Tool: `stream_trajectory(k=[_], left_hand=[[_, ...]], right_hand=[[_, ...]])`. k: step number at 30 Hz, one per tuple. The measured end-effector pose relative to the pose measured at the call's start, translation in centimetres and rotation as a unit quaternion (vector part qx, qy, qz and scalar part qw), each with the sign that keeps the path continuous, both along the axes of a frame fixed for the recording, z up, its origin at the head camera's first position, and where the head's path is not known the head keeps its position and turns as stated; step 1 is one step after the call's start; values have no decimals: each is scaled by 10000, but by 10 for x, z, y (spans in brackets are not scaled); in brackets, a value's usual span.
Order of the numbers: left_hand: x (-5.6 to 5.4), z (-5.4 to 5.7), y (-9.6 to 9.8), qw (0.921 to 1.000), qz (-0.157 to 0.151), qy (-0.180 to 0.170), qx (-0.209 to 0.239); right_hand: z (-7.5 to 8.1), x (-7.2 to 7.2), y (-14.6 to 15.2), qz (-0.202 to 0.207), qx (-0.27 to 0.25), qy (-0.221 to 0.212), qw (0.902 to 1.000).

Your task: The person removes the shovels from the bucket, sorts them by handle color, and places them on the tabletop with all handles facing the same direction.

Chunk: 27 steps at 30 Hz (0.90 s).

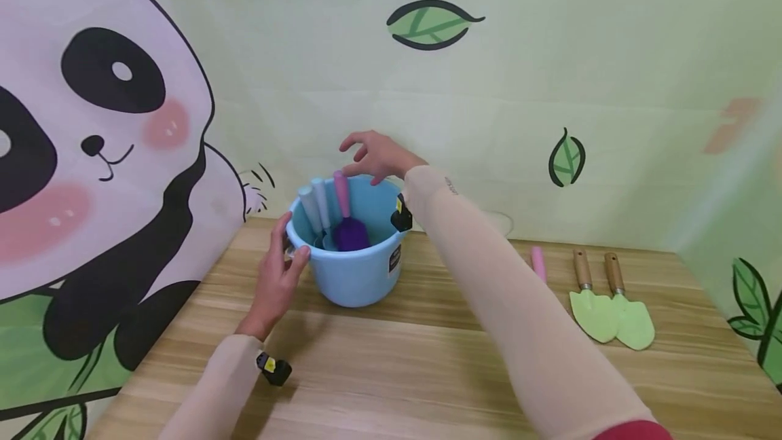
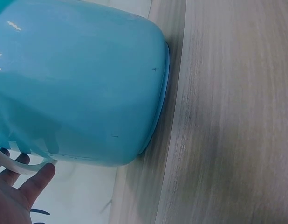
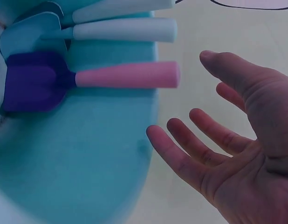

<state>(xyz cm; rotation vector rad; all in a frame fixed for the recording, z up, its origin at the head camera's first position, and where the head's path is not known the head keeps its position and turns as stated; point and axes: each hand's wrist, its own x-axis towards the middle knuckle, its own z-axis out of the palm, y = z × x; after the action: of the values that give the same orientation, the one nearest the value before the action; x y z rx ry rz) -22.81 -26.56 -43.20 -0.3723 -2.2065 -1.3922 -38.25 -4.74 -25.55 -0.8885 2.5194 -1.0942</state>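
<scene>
A light-blue bucket (image 1: 357,277) stands upright on the table. My left hand (image 1: 277,284) grips its left side at the rim, and in the left wrist view the fingers lie round a pale handle (image 2: 16,165) beside the bucket wall. Inside lean a purple shovel with a pink handle (image 3: 127,74) and two blue shovels with pale handles (image 3: 125,30), grips up. My right hand (image 1: 381,155) is over the far rim, fingers spread and holding nothing. In the right wrist view its fingertips are just beyond the end of the pink handle.
Two green shovels (image 1: 592,314) with wooden handles lie at the table's right. Beside them a pink handle (image 1: 537,263) shows, the rest hidden behind my right sleeve. A fabric backdrop with a panda (image 1: 116,73) and leaves borders the wooden table (image 1: 391,386).
</scene>
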Motion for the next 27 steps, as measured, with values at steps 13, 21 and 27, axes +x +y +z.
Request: stream_trajectory(k=[13,21,27], left_hand=[[-2,1,1,10000,-33,-78,-30],[-2,-1,-1,9999,-55,-147,-32],[-3,-3,-2,9998,-77,-176,-4]], right_hand=[[-10,1,-15,-147,-98,-180,9997],[-16,-1,-23,-179,-67,-279,9994],[-22,-1,-27,-184,-29,-346,9992]])
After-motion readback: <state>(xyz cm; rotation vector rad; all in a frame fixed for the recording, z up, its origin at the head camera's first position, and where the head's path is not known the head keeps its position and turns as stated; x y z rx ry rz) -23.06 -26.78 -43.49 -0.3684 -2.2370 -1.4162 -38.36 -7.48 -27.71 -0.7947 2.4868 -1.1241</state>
